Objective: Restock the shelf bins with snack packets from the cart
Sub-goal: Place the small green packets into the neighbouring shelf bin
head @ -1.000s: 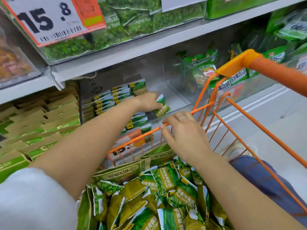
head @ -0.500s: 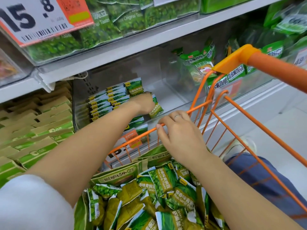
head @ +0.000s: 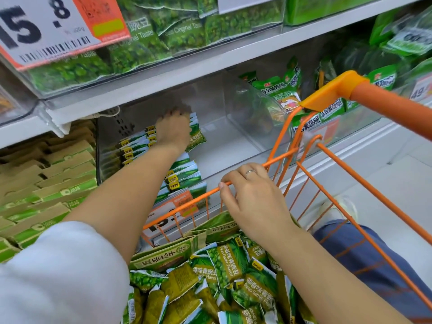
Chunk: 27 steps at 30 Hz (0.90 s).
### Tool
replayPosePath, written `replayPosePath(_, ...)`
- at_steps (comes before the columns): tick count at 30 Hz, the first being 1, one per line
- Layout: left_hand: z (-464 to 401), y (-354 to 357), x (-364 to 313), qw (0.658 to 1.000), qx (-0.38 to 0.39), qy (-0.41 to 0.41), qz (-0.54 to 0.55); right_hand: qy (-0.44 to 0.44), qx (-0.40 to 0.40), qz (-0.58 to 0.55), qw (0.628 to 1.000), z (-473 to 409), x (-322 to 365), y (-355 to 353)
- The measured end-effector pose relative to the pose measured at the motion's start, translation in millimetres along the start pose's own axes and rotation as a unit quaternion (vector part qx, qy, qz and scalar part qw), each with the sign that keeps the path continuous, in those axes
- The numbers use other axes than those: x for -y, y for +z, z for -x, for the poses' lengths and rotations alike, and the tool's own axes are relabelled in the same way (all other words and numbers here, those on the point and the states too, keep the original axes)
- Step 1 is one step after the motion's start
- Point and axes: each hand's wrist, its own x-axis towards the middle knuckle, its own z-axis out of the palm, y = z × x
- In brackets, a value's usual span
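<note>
My left hand (head: 173, 129) reaches deep into the clear shelf bin (head: 233, 146) and grips a green snack packet (head: 197, 136) at the right end of the back row of packets (head: 135, 146). A second row of packets (head: 184, 174) stands nearer the bin's front. My right hand (head: 254, 202) rests on the orange cart's front rim (head: 187, 204), fingers curled over the wire. Below it the cart holds a heap of green pea packets (head: 224, 265) and flat green-brown boxes (head: 168, 256).
The bin's right half is bare. A neighbouring clear bin (head: 275, 90) holds larger green bags. Green-brown boxes (head: 46, 178) fill the shelf to the left. A 15.8 price tag (head: 46, 29) hangs above. The cart handle (head: 385, 108) crosses the right side.
My left hand has carried the packet from the bin's middle back and up to the end of the rear row. My right hand has stayed on the cart rim.
</note>
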Motion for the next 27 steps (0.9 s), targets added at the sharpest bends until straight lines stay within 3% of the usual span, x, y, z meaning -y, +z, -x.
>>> replayPosePath(4, -4.8, 4.8, 4.4, 1.000, 0.011, 0.012, 0.019, 0.001, 0.005, 0.009, 1.000, 0.9, 1.7, -1.2)
replayPosePath(12, 6.0, -5.2, 12.6, 0.987, 0.029, -0.041, 0.150, -0.005, 0.008, 0.011, 1.000, -0.2, 3.2, -5.1)
replayPosePath(17, 61.8, -60.0, -3.4, 0.961, -0.048, -0.007, 0.273, 0.007, 0.085, 0.079, 0.993, 0.5, 10.4, -17.9)
replayPosePath(20, 135.5, -98.9, 1.3, 0.920, -0.087, 0.054, 0.377, -0.042, 0.052, 0.099, 0.993, 5.8, 19.6, -26.2)
replayPosePath(22, 187.7, -111.6, 10.6, 0.900, -0.059, 0.074, 0.426, -0.090, 0.018, 0.060, 0.994, 6.5, 29.4, -34.3)
replayPosePath(23, 211.0, -113.9, 15.5, 0.899, -0.026, 0.078, 0.430, -0.101, 0.042, 0.027, 0.994, 6.5, 35.4, -39.7)
replayPosePath(25, 246.2, -111.4, 24.4, 0.923, 0.079, 0.090, 0.365, -0.095, 0.171, -0.020, 0.980, 9.4, 44.1, -44.9)
replayPosePath(27, 270.5, -101.6, 29.4, 0.944, 0.171, 0.136, 0.249, -0.127, 0.267, 0.027, 0.955, 13.6, 49.4, -42.9)
